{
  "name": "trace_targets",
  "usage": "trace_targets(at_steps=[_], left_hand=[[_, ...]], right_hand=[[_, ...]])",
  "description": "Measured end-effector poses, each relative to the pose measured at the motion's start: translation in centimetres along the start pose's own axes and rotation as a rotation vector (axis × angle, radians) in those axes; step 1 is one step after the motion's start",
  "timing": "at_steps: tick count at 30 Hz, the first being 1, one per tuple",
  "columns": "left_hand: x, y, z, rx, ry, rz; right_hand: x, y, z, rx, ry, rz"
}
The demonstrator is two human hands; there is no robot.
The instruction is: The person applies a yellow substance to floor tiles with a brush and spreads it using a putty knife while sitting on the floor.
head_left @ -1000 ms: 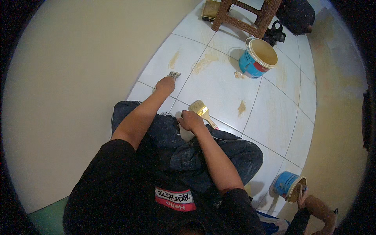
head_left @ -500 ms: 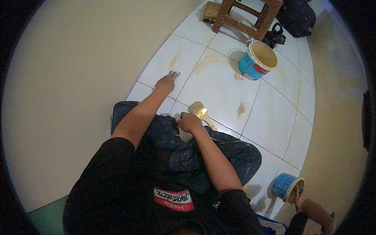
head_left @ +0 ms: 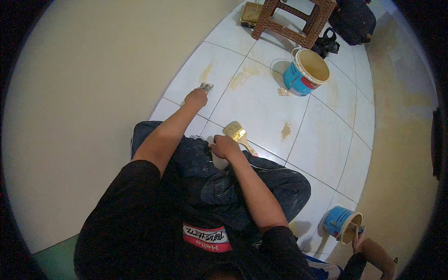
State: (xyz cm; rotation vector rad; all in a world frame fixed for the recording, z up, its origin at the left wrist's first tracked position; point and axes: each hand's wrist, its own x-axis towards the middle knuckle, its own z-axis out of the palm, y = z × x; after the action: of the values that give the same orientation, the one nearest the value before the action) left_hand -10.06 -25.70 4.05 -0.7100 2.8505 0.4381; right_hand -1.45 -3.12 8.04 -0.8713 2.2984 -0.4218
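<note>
My left hand (head_left: 196,97) is closed round a putty knife (head_left: 206,87) whose blade, streaked with dark and pale residue, is against or just above the white floor tiles. In front of my lap, my right hand (head_left: 226,146) is closed on a pale rag (head_left: 220,162), which hangs down by my trousers; whether it is cloth or paper is hard to make out. A wide paintbrush (head_left: 240,135) with pale bristles and a shiny ferrule lies on the tiles beside my right hand.
Farther off stand a blue bucket (head_left: 305,73), a brown woven-pattern stool (head_left: 284,29) and a paint tray (head_left: 250,14). Black bags (head_left: 352,21) lie behind. A wall (head_left: 93,93) rises at left. At lower right, another person's hand (head_left: 359,243) reaches to a second bucket (head_left: 338,221).
My hands and the things they hold stay almost still. At lower right, the other person's hand has shifted slightly at the bucket's rim, and a small tool now shows there.
</note>
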Motion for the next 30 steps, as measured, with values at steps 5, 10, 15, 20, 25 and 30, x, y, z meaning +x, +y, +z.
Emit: trace_targets(at_steps=[5, 10, 15, 20, 25, 30], left_hand=[[0.5, -2.9, 1.6, 0.082, 0.003, 0.058], [0.0, -1.2, 1.7, 0.055, -0.003, 0.08], [1.0, -3.1, 0.3, 0.074, 0.033, 0.093], [0.1, 0.6, -0.5, -0.004, -0.034, -0.019], [0.2, 1.2, -1.4, -0.008, -0.034, -0.02], [0.2, 1.2, -0.9, -0.006, 0.015, 0.028]], right_hand=[[0.1, -0.8, 0.2, 0.008, 0.014, 0.011], [-0.1, -0.3, 0.2, -0.005, 0.022, 0.018], [-0.3, -2.2, -0.3, 0.0, -0.014, -0.042], [-0.1, -0.3, -0.3, -0.022, -0.021, 0.029], [0.1, -0.2, 0.5, -0.016, 0.017, 0.002], [0.2, 0.1, 0.1, -0.04, -0.01, 0.013]])
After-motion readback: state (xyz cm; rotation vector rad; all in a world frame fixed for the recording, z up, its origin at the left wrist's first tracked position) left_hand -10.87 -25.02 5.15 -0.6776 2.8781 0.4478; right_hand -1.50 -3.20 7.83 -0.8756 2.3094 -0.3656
